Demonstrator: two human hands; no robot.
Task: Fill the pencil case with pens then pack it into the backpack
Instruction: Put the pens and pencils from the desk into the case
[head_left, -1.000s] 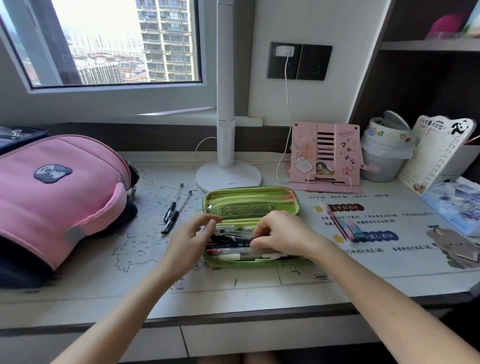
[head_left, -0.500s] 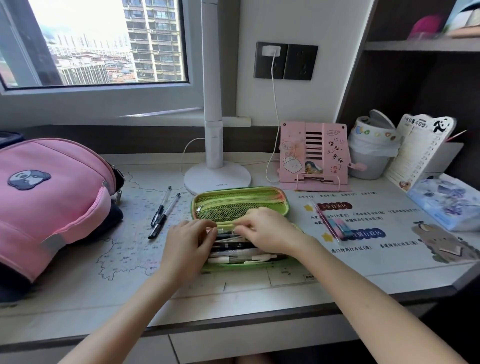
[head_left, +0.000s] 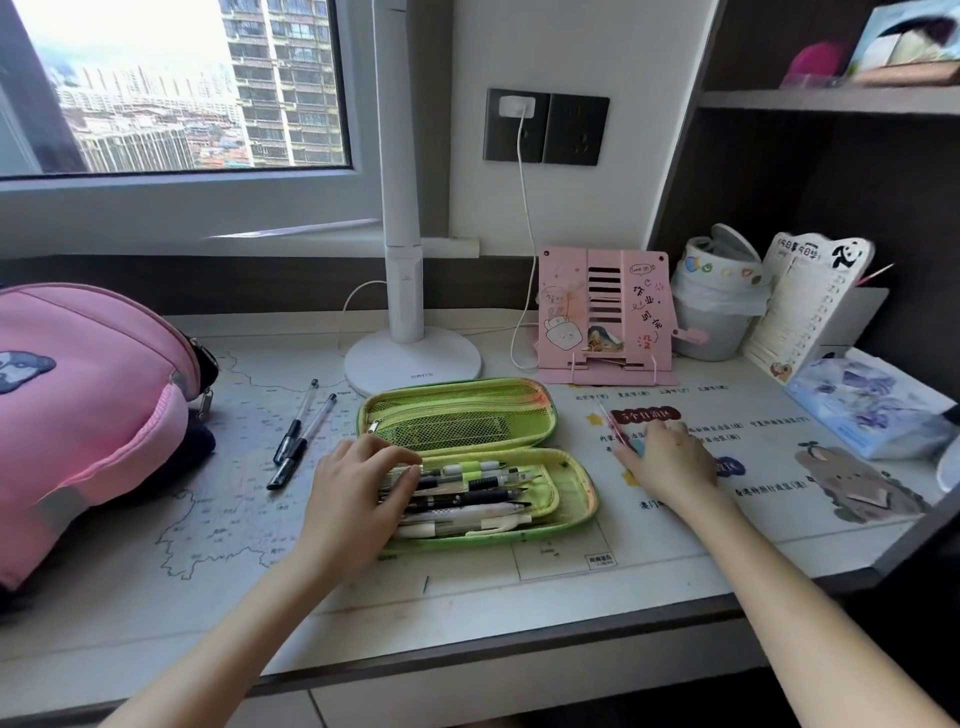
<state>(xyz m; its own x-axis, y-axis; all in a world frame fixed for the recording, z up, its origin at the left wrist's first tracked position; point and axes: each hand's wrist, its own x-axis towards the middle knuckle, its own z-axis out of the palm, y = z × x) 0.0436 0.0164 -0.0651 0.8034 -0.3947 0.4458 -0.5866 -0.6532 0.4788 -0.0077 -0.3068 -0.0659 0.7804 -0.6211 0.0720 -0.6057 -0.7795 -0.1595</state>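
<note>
Left hand (head_left: 358, 480) lies flat, fingers spread, on the near ends of the pens (head_left: 467, 493) in the case (head_left: 571, 488), gripping nothing; right hand (head_left: 670, 462) rests on the desk mat (head_left: 519, 571) just right of the case, fingers loosely bent over a pink pen (head_left: 609, 422), though whether it pinches the pen cannot be told; the case lies open mid-desk, its mesh lid (head_left: 457, 415) folded back toward the lamp (head_left: 410, 358), the lower half packed with pens lying side by side; two loose pens (head_left: 298, 436) sit on the mat left of the case, apart from it; the backpack (head_left: 88, 415), pink, lies at the left edge of the desk, well apart from the case.
</note>
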